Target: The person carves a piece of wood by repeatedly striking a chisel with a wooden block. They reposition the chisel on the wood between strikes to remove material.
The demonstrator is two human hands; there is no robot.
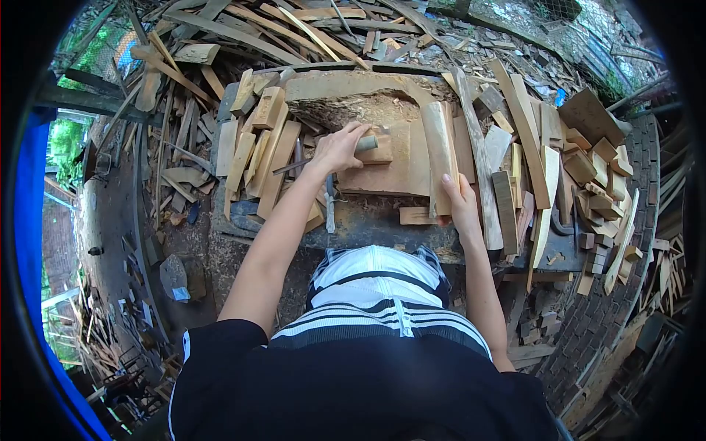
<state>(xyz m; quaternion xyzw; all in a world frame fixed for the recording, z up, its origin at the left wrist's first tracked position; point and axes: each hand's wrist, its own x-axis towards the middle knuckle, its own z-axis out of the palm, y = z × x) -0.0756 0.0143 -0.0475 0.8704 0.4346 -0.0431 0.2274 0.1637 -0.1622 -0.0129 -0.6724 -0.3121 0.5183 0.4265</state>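
My left hand [340, 147] is closed round the grey handle of a tool [365, 143] that lies on a flat wooden board [393, 170] on the work block. A thin dark blade or rod sticks out from under that hand to the left. My right hand [461, 202] grips the near end of a long pale wooden slat [440, 151], which rests lengthwise on the board's right side. Both forearms reach forward over my striped shirt.
Cut wooden pieces [257, 147] are stacked left of the board, and more slats and blocks [581, 176] lie on the right. A scrap wood heap [294, 29] fills the back. A blue sheet [29, 220] hangs at the far left.
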